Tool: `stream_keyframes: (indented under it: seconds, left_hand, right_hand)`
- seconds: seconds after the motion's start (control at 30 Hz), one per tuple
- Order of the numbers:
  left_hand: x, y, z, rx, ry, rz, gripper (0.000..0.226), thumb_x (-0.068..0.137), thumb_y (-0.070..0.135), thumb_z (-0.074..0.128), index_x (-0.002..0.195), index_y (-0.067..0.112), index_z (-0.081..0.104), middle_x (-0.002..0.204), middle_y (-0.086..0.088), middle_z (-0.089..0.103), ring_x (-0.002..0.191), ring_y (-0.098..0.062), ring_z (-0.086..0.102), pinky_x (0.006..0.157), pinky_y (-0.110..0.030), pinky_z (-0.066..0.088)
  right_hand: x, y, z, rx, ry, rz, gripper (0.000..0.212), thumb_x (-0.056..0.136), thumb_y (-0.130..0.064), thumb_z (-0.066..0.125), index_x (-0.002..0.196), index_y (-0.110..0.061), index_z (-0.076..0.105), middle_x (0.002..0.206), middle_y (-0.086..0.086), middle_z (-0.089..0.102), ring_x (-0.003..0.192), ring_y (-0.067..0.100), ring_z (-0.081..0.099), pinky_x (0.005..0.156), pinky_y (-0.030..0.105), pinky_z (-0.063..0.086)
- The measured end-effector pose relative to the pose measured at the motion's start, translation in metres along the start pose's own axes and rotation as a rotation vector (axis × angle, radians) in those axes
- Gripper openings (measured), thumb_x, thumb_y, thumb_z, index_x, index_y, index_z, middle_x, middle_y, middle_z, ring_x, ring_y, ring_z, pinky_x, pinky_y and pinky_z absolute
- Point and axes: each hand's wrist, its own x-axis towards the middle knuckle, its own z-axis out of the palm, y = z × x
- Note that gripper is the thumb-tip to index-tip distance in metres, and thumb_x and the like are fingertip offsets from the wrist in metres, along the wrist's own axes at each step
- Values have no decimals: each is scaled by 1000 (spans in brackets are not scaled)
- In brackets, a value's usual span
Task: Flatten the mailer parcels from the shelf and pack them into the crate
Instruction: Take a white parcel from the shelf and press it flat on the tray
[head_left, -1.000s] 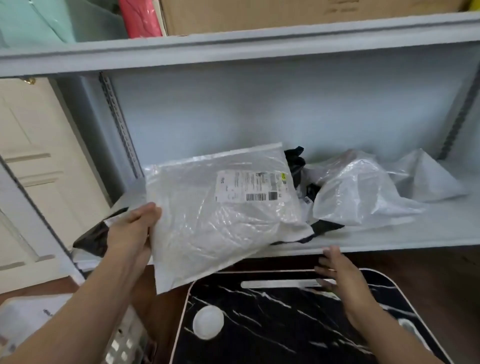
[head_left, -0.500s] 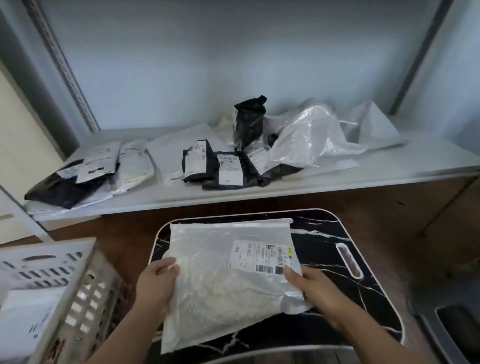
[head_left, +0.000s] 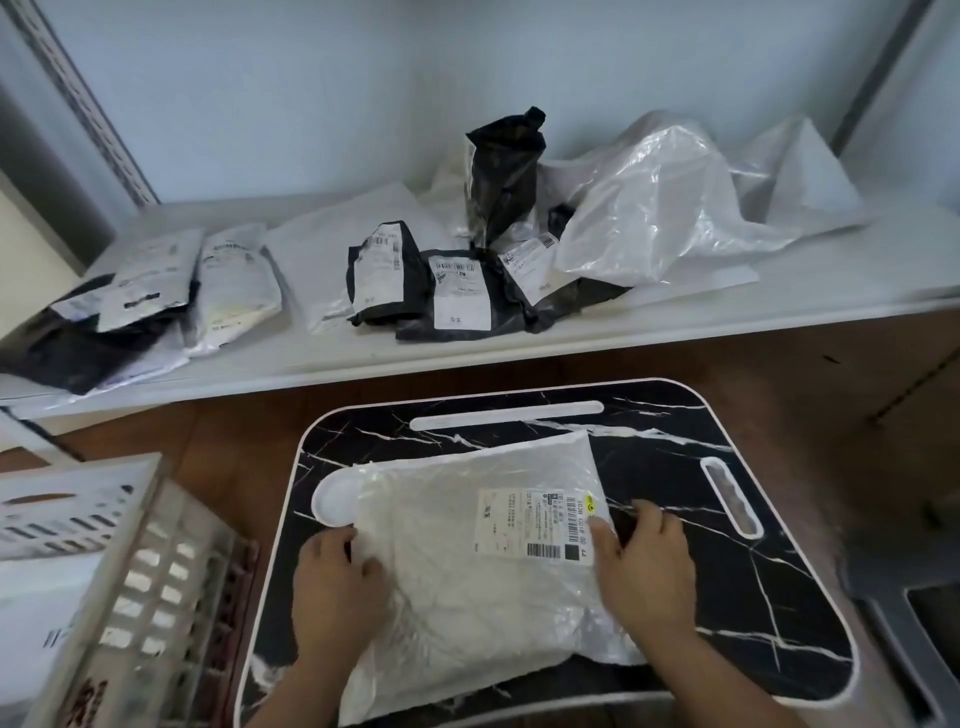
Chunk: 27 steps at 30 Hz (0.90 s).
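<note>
White mailer is now down flat on the marble lap tray; 1 s ago it hung off the shelf edge in the left hand only. So pickup's done, flattening is underway. Left hand presses the mailer's left edge w/ fingers loosely bent; right hand lies on its right edge, fingers spread. Crate, left of tray, holds at least one white parcel. Shelf beyond tray has several black & white mailers left.
</note>
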Motion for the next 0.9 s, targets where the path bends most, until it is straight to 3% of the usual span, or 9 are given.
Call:
stream_keyframes:
  seconds: [0.07,0.13,0.2,0.3,0.43,0.9]
  left_hand:
    - [0,-1,12,258,67,169,46,82,33,60,120,8,61,131,-22,54,118,-43,52,94,-52,44]
    - [-5,4,23,399,85,367,55,91,48,41,137,18,50,146,-19,43,134,-42,38,110,-53,26]
    - [-10,8,34,493,30,483,59,95,57,24,146,29,37,155,-12,29,144,-38,19,116,-49,8]
    - [-10,9,42,548,-23,530,64,94,65,22,151,34,25,160,-6,17,148,-35,5,115,-52,5]
    - [-9,8,46,559,-18,546,68,94,66,20,153,32,17,161,-7,10,148,-34,1,113,-56,9]
    - [-8,10,50,557,-41,511,68,93,66,26,152,33,19,162,-7,6,148,-35,-1,113,-60,12]
  right_hand:
    - [-1,-15,6,-143,131,-264,63,94,-60,33,141,-18,41,145,12,41,134,30,38,108,46,34]
    - [-4,-29,19,-238,92,-518,61,97,-61,24,144,-26,38,154,11,32,143,32,26,114,51,23]
    - [-9,-34,37,-325,-13,-660,64,95,-66,20,147,-31,34,158,11,22,146,34,17,112,58,17]
    - [-11,-32,57,-393,-57,-686,70,91,-74,24,149,-34,30,160,9,18,146,37,12,107,64,15]
    - [-5,-32,63,-443,-47,-693,75,89,-76,25,152,-35,22,161,11,11,147,39,6,107,67,11]
    - [-2,-35,65,-441,-80,-663,76,89,-77,23,152,-35,20,161,11,12,147,40,5,106,68,11]
